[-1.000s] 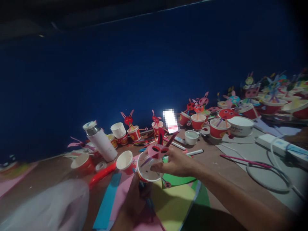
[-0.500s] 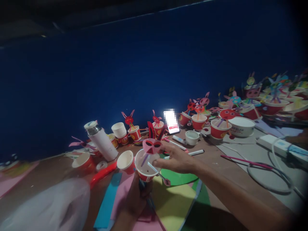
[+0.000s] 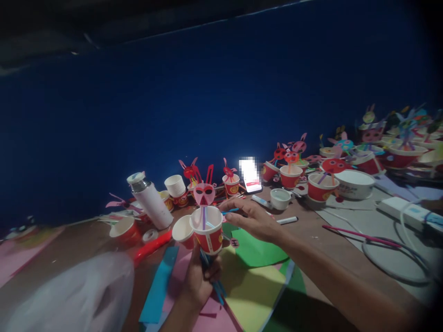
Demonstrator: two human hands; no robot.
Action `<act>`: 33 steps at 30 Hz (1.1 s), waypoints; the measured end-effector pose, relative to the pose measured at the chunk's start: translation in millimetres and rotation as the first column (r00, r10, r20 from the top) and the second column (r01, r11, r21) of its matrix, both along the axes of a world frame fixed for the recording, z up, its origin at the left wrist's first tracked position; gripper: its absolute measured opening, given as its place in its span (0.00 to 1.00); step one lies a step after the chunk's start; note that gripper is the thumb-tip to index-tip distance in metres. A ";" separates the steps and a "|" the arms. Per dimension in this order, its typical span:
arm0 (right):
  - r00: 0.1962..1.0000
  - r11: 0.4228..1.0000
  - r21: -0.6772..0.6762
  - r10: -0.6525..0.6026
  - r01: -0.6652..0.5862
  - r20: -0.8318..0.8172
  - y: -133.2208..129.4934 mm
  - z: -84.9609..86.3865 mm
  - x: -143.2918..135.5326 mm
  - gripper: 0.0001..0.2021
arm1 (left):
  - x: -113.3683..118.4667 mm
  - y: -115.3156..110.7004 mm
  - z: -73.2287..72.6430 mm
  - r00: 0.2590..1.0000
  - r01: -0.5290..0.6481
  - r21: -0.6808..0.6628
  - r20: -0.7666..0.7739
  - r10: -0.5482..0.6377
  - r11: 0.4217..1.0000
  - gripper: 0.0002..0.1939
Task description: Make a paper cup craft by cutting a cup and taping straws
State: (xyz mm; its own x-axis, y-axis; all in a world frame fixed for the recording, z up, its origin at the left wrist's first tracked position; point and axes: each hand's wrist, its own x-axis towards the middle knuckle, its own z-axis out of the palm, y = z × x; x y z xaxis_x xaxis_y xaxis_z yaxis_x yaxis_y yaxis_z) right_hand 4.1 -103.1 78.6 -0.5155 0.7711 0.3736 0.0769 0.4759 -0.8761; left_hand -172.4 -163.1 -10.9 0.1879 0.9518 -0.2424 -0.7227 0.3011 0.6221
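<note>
My left hand (image 3: 200,276) grips a red and white paper cup (image 3: 210,240) from below and holds it upright above the coloured sheets. Blue straws (image 3: 218,289) stick out beneath the cup by that hand. Inside the cup stands a pink paper rabbit head (image 3: 204,193) with long red ears, on a purple straw (image 3: 204,219). A small round paper tag (image 3: 234,243) juts out at the cup's right side. My right hand (image 3: 254,219) hovers open just right of the rim, fingers stretched towards it. Near its fingertips lies a thin blue stick; contact with it is unclear.
Behind the hands stand a white flask (image 3: 152,203), stacked paper cups (image 3: 176,185), a lit phone (image 3: 251,175) and a small bowl (image 3: 280,199). Finished rabbit cups (image 3: 321,186) crowd the right. A plastic bag (image 3: 76,295) lies front left, a power strip (image 3: 404,214) far right.
The cup has been tipped upright and raised slightly, and the rabbit head has shifted left. My right hand has come away from the head and straws to the cup's right.
</note>
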 end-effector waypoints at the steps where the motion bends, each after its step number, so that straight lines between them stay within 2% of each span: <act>1: 1.000 1.000 -0.012 -0.004 0.004 0.001 0.7 -1.1 -0.6 0.14 | 0.2 0.2 0.0 1.000 -0.006 -0.008 -0.004 0.006 1.000 0.19; 7: 0.999 0.998 -0.067 0.005 -0.008 -0.044 4.4 -7.1 -3.2 0.14 | -1.5 0.8 -2.3 1.000 0.006 -0.023 -0.019 -0.007 1.000 0.21; 12: 0.998 0.995 -0.096 0.014 -0.019 -0.054 3.2 -4.6 -3.8 0.15 | -0.2 1.0 1.2 0.999 -0.007 -0.049 -0.046 0.004 0.999 0.23; 15: 0.999 0.997 -0.069 0.020 -0.023 -0.037 0.4 -3.1 -4.0 0.22 | 0.1 1.6 1.4 0.997 -0.046 -0.082 -0.060 0.041 0.996 0.23; 18: 0.999 0.999 -0.022 -0.035 0.036 0.015 -3.1 -6.0 -6.0 0.31 | -0.9 2.0 -2.3 0.999 -0.003 -0.036 -0.047 0.002 0.999 0.21; 21: 0.993 0.995 -0.017 -0.099 0.100 0.060 -7.1 -11.3 -11.4 0.36 | -0.4 1.4 -6.0 0.999 0.003 -0.023 -0.051 -0.005 1.000 0.20; 27: 0.969 0.972 -0.001 -0.236 0.237 0.075 -11.9 -18.1 -23.2 0.30 | 6.3 0.6 -3.8 0.989 -0.118 -0.156 -0.111 0.102 0.981 0.22; 29: 0.973 0.973 -0.018 -0.228 0.228 0.042 -10.7 -17.3 -22.7 0.29 | 6.9 -1.2 -0.1 0.989 -0.097 -0.159 -0.122 0.078 0.982 0.22; 33: 0.978 0.981 -0.056 -0.189 0.185 -0.085 3.7 -8.9 -16.4 0.27 | 5.9 -8.3 6.3 0.996 0.040 -0.096 -0.071 -0.047 0.995 0.20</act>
State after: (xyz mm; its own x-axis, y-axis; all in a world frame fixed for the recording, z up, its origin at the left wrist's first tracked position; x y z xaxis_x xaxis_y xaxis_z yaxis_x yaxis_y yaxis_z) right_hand -12.3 -99.3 69.7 -0.3264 0.8687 0.3726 0.0806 0.4183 -0.9047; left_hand -166.6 -171.4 -4.6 0.2069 0.9155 -0.3450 -0.6618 0.3907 0.6399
